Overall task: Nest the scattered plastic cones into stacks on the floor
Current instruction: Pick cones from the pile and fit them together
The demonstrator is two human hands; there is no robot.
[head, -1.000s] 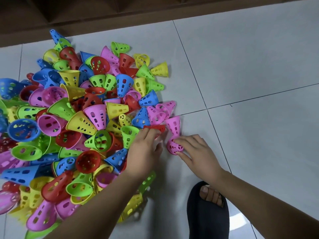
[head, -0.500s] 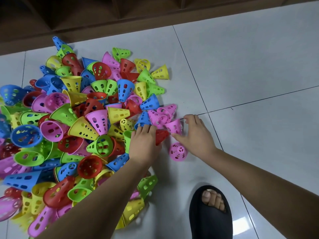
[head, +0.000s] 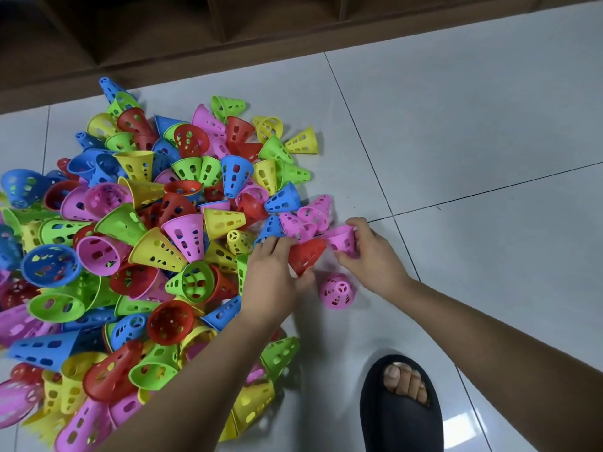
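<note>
The pale tiled floor [head: 473, 125], crossed by dark grout lines, carries a loose pile of cones [head: 146, 239] in five colours on its left; a lone pink cone [head: 336, 291] stands narrow end up just right of it, and a dark slipper [head: 399, 415] rests near right

An indoor room of a home is suggested, though which room cannot be told. The floor [head: 473, 132] is laid with large glossy white tiles, divided by thin dark grout lines [head: 359, 135], and light is reflected in them near the bottom edge. Along the far side a dark brown wooden unit [head: 156, 37] with open compartments is set directly on the tiles, like household shelving. A soft black open-toed slipper [head: 399, 419] is worn on a bare foot. Brightly coloured perforated plastic cones [head: 156, 243] are heaped on the tiles like playthings.
</note>
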